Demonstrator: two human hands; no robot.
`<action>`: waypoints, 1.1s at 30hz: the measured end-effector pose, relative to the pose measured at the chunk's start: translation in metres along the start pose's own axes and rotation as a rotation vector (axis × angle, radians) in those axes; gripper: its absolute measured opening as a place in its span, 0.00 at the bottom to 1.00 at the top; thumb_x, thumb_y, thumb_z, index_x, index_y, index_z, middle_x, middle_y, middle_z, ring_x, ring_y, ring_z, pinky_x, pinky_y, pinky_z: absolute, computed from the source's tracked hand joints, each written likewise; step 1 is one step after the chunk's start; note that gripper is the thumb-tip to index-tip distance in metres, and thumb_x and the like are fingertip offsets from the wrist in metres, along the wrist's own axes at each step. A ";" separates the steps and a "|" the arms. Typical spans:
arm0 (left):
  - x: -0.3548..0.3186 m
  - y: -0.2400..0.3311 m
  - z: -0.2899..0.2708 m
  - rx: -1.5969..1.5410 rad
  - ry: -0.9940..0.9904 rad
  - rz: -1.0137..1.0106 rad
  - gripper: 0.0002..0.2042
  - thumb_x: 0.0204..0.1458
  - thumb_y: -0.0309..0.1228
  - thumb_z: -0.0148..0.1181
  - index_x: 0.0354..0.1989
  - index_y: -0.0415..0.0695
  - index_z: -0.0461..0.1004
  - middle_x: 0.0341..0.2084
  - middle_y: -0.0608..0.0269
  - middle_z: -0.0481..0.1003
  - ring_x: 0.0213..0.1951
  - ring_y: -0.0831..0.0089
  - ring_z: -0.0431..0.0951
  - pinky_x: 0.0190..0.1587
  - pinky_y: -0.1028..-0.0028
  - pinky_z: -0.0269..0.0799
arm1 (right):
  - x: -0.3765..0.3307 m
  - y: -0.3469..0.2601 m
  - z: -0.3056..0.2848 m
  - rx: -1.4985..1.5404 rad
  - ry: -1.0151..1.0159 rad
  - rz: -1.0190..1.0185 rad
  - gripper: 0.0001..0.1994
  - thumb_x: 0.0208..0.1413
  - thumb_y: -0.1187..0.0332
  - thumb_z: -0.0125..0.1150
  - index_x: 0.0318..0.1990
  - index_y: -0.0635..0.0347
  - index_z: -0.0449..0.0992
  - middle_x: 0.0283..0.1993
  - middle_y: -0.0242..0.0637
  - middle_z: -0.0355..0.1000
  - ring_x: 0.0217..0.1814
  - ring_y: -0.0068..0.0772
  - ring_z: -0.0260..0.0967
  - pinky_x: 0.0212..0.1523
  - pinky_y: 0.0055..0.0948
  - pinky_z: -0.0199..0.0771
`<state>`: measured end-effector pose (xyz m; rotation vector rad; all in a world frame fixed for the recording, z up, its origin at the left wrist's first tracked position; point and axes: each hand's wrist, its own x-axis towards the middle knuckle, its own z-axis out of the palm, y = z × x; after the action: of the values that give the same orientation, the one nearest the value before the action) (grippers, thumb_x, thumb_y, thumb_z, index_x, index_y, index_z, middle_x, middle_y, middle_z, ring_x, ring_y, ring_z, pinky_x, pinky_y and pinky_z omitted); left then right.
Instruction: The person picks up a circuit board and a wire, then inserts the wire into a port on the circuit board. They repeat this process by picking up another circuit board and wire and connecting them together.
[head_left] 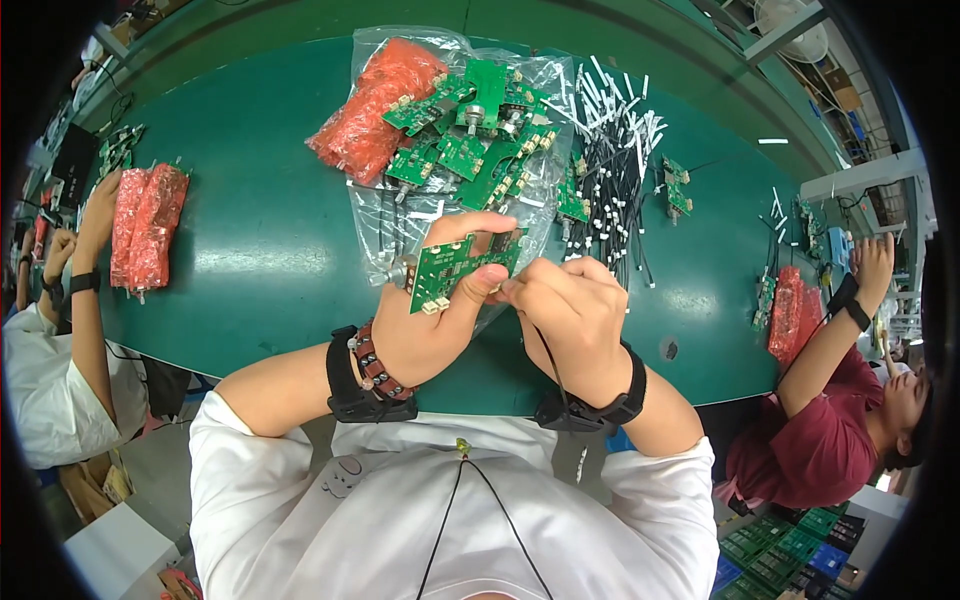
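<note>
My left hand grips a green circuit board tilted up above the green surface, so my right hand can pinch, I think, a black wire at its edge.

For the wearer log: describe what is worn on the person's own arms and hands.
Both hands, left hand and right hand, are bare, no gloves. White short sleeves. Left wrist: black band beside a red-brown bead bracelet. Right wrist: black band.
</note>
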<state>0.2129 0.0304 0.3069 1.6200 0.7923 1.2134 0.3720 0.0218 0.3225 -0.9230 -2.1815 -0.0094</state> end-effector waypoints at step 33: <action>0.030 -0.014 -0.012 -0.269 -0.286 -0.454 0.08 0.54 0.29 0.45 0.39 0.40 0.66 0.22 0.68 0.67 0.23 0.85 0.66 0.25 0.86 0.61 | 0.065 0.061 0.020 -0.111 -0.152 -0.007 0.19 0.37 0.75 0.60 0.41 0.53 0.69 0.40 0.39 0.64 0.43 0.38 0.62 0.42 0.32 0.64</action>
<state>0.2104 0.0652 0.3054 1.2672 0.7263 0.7113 0.3674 0.1121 0.3344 -1.0071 -2.3437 -0.0661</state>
